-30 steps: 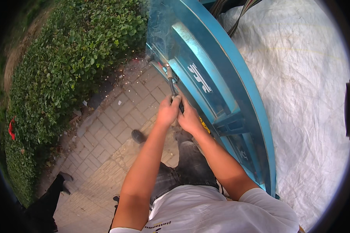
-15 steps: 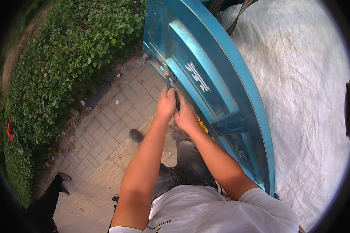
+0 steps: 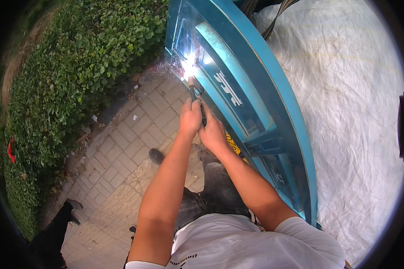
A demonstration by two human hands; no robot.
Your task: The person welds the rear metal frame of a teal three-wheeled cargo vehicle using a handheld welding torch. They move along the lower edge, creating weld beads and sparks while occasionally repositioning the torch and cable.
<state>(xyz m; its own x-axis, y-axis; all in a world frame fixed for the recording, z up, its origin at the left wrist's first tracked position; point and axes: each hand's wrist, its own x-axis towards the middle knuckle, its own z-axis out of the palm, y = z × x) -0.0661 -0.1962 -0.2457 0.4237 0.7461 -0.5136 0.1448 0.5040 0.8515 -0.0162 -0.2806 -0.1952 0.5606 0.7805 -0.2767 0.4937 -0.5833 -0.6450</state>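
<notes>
With both hands I grip a welding torch [image 3: 192, 88], its nozzle pointing away from me at the blue metal side panel [image 3: 267, 96] of what looks like a cart or truck bed. A bright white-blue arc [image 3: 190, 68] burns at the tip, and its glare hides the spot where the torch meets the metal. My left hand [image 3: 191, 117] is closed around the handle. My right hand [image 3: 212, 131] is closed on it too, just right and nearer to me. Fingers cover much of the handle.
A green hedge [image 3: 81, 67] runs along the left, beside brick paving [image 3: 123, 139]. White woven sheeting [image 3: 350, 112] bulges behind the panel, with dark straps [image 3: 276, 20] at its far end. Another person's dark-clothed leg [image 3: 54, 231] shows at the lower left.
The arc has lit at the torch tip, throwing glare and reflections over the panel. Both hands keep their hold on the torch and have hardly moved.
</notes>
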